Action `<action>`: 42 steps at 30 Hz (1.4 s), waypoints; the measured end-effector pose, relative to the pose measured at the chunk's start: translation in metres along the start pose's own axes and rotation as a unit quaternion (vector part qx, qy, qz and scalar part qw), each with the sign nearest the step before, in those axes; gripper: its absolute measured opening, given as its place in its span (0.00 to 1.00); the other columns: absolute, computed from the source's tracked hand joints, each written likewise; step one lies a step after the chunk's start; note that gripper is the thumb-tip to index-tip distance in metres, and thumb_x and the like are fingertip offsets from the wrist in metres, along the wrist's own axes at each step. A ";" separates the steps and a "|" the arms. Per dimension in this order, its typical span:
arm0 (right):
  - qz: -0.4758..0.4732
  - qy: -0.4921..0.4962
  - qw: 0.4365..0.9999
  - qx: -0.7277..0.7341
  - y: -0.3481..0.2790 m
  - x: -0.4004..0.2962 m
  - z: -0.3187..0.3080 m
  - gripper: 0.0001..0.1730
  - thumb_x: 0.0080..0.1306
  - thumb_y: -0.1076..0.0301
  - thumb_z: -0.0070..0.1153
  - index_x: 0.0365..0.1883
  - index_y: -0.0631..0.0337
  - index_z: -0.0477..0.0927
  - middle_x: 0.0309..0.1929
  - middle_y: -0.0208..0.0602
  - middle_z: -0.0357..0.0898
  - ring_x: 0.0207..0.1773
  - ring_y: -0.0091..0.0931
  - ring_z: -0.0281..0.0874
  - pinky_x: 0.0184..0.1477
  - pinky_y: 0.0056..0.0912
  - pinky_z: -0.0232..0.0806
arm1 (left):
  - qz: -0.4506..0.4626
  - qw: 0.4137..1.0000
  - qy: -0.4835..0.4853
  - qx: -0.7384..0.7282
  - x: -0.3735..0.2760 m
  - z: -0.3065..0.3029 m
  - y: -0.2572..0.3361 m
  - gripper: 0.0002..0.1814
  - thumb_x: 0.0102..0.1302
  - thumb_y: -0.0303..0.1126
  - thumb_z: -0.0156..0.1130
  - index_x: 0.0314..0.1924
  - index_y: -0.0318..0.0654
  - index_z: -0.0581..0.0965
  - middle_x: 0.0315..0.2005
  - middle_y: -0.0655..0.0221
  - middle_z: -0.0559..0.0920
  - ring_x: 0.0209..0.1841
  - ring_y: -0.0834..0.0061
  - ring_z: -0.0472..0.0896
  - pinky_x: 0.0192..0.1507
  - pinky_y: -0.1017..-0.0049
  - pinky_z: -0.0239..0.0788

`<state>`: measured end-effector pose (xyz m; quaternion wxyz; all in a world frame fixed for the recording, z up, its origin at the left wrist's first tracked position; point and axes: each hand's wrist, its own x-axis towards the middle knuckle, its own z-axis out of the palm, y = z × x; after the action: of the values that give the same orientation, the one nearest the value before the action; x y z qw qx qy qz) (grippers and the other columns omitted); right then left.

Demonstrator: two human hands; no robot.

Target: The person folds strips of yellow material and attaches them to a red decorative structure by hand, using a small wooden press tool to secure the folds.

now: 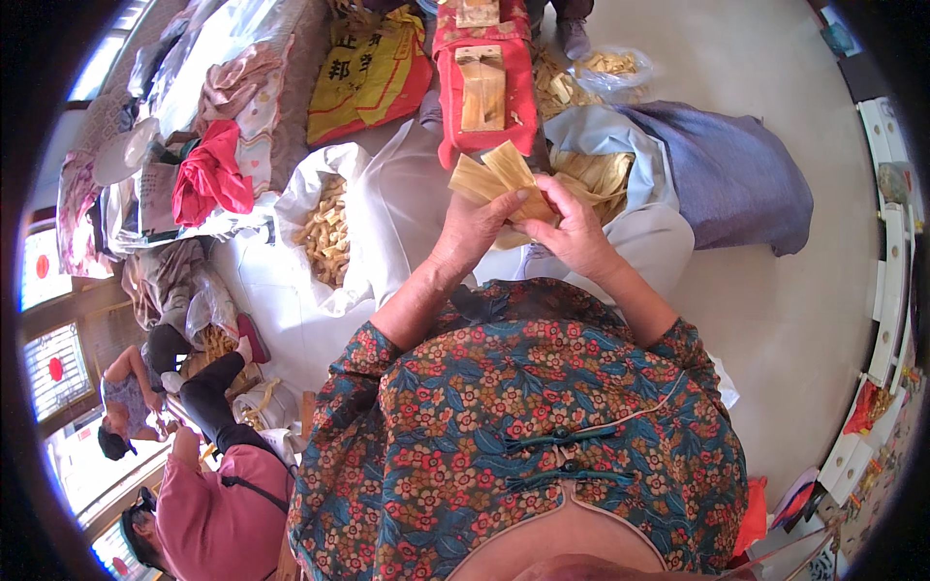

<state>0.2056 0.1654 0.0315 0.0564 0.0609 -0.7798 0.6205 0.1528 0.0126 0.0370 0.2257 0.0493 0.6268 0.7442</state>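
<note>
My left hand [479, 221] and my right hand [570, 221] are raised over my lap. Between them they grip several flat, pale yellow dried strips [501, 171], which fan out beyond the fingers. My left thumb presses across the strips, and my right fingers hold the near right side. Just beyond stands a narrow bench covered with red cloth [450, 102], with a wooden block [483, 91] on top. Right of my hands, an open light-blue cloth sack [650, 156] holds more dried strips [599, 171]. To the left, small knotted yellowish pieces [327, 232] fill a white sack [290, 210].
A clear plastic bag of yellowish pieces [614, 64] lies on the floor beyond the blue-grey cloth [734, 174]. A yellow and red printed sack [367, 80] lies at upper left. Two people sit at lower left, one in a pink top [225, 501]. Another person's shoe [574, 38] shows beyond the bench.
</note>
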 end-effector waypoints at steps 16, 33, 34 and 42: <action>-0.026 0.305 0.914 0.268 -0.025 0.035 -0.214 0.10 0.63 0.71 0.49 0.22 0.57 0.68 0.18 0.27 0.62 0.22 0.21 0.61 0.29 0.27 0.60 | 0.201 0.933 0.175 -0.241 -0.001 -0.140 0.075 0.21 0.71 0.51 0.46 0.24 0.46 0.64 0.18 0.76 0.62 0.23 0.75 0.65 0.37 0.66 0.65; 0.042 -0.049 0.988 0.141 -0.016 0.022 0.018 0.13 0.59 0.67 0.63 0.38 0.62 0.76 0.30 0.29 0.76 0.33 0.18 0.73 0.36 0.22 0.68 | 0.149 0.890 0.162 0.400 0.010 -0.026 0.014 0.15 0.52 0.34 0.70 0.23 0.35 0.71 0.17 0.63 0.76 0.19 0.72 0.72 0.24 0.74 0.64; 0.031 -0.029 0.997 0.062 -0.025 0.024 0.026 0.14 0.58 0.65 0.64 0.37 0.63 0.75 0.30 0.30 0.75 0.32 0.20 0.73 0.36 0.24 0.68 | 0.160 0.919 0.133 0.335 0.010 -0.027 0.008 0.15 0.47 0.33 0.70 0.25 0.36 0.72 0.20 0.54 0.75 0.23 0.60 0.75 0.27 0.69 0.67; -0.076 0.013 0.997 -0.031 -0.033 0.047 0.015 0.07 0.61 0.73 0.56 0.36 0.67 0.75 0.30 0.40 0.74 0.33 0.30 0.74 0.37 0.30 0.66 | 0.128 0.910 -0.007 0.394 0.001 -0.011 0.036 0.17 0.58 0.34 0.61 0.42 0.35 0.67 0.34 0.52 0.77 0.38 0.52 0.77 0.38 0.64 0.68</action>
<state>0.1649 0.1421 0.0670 0.1150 0.1100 -0.7910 0.5908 0.1385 -0.0014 0.0687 0.0950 0.2194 0.8557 0.4588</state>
